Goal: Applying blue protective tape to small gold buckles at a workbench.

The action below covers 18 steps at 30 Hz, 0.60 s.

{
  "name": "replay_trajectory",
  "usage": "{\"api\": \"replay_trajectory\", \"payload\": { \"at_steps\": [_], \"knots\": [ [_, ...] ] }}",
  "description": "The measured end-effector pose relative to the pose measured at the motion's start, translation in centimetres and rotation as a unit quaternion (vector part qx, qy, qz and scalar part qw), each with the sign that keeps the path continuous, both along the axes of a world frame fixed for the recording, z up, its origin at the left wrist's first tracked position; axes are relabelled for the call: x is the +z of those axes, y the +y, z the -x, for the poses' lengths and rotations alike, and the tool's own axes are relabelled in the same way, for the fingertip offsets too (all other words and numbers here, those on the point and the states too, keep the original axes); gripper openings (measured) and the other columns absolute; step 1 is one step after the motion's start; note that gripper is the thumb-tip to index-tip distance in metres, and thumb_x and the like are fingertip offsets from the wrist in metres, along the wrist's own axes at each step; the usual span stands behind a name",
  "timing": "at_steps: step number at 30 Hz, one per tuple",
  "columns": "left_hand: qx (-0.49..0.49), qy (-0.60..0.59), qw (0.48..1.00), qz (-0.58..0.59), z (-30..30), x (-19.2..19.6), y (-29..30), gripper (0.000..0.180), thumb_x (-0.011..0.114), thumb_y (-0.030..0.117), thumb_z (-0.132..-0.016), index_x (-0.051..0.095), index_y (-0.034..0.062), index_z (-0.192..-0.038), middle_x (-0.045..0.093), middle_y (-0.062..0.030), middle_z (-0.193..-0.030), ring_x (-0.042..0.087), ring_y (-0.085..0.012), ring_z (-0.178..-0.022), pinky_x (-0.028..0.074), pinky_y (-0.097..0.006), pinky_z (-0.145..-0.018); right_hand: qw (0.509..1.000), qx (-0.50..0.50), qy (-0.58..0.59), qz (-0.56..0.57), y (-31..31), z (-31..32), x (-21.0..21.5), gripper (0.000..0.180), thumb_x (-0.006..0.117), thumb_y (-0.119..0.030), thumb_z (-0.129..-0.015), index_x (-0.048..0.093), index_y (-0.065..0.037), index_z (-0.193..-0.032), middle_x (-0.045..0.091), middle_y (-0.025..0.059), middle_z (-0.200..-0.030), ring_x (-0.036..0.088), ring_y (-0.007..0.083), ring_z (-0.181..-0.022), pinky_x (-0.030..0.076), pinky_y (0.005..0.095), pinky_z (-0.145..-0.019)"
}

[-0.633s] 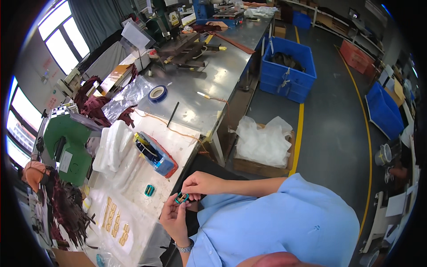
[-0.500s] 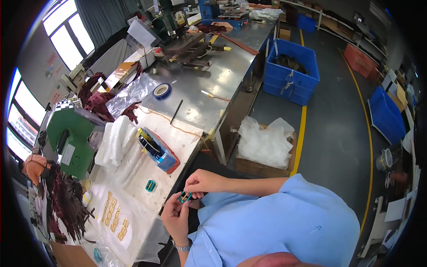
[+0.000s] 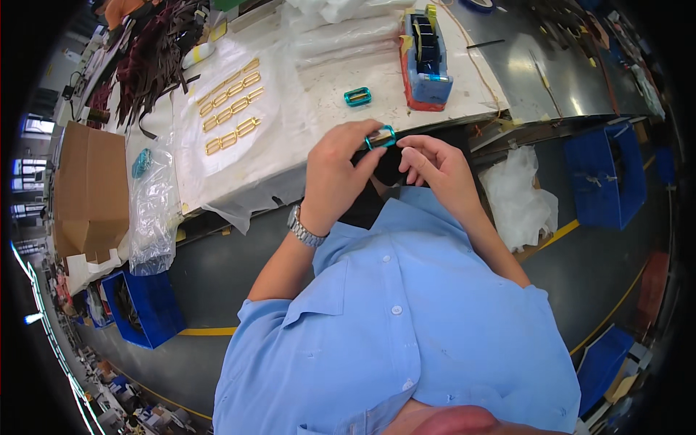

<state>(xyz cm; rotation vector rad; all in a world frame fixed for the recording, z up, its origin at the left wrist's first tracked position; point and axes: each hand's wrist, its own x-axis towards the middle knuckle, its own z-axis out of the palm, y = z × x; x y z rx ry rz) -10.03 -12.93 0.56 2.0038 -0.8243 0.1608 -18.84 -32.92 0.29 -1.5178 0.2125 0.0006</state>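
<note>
Above the table's near edge, my left hand [image 3: 339, 165] pinches a small rectangular buckle [image 3: 391, 135] with a teal rim between thumb and fingers. My right hand [image 3: 442, 170] is beside the buckle's right end, its fingers curled and thumb close to the forefinger; anything tiny between those tips cannot be made out. On the white tabletop just beyond lies a similar teal-rimmed buckle [image 3: 357, 96]. Several gold buckles [image 3: 230, 110] are laid out in rows on a white sheet to the left. A blue tape dispenser [image 3: 429, 85] with a red base stands beyond my right hand.
A cardboard box [image 3: 90, 188] and a clear plastic bag [image 3: 154, 206] sit at the table's left end. Dark red strips [image 3: 156, 61] are heaped at the far left. Blue bins [image 3: 607, 177] and white wrapping [image 3: 520, 192] are on the floor to the right.
The view has swung left and down, so the table now runs across the top. My right fingers have shifted from over the buckle to its right end; my left hand still holds it.
</note>
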Motion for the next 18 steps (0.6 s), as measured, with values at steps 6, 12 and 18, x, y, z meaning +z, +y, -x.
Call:
{"api": "replay_trajectory", "payload": {
  "at_steps": [6,12,18],
  "knots": [
    [0.056,-0.111,0.991,-0.055,-8.4,-1.1,0.6,0.033,0.083,0.011,-0.085,0.077,0.0064,-0.117,0.075,-0.0111,-0.117,0.067,-0.0340,-0.110,0.055,-0.044,-0.095,1.000,0.023,0.013,0.008,-0.8,-0.3,0.0,0.025,0.064,-0.014,-0.109,0.072,0.002,-0.127,0.073,0.0031,-0.090,0.064,0.0064,-0.078,0.053,0.0230,-0.072],
    [0.010,-0.078,0.993,-0.090,-10.5,-2.5,-0.7,0.030,0.082,0.013,-0.085,0.077,0.0057,-0.114,0.072,-0.0118,-0.111,0.065,-0.0346,-0.104,0.053,-0.044,-0.094,1.000,-0.024,0.016,0.003,-1.5,0.5,-0.6,0.023,0.065,-0.011,-0.108,0.073,0.002,-0.124,0.073,0.0039,-0.090,0.065,0.0074,-0.078,0.053,0.0230,-0.073],
    [-0.013,-0.083,0.989,-0.124,-10.5,-2.1,-1.1,0.031,0.081,0.013,-0.087,0.076,0.0052,-0.117,0.072,-0.0121,-0.110,0.065,-0.0345,-0.103,0.053,-0.045,-0.093,0.996,-0.090,-0.017,-0.001,-2.6,0.3,0.5,0.021,0.065,-0.010,-0.108,0.074,0.003,-0.121,0.073,0.0031,-0.089,0.065,0.0072,-0.079,0.054,0.0232,-0.074]
  ]
}}
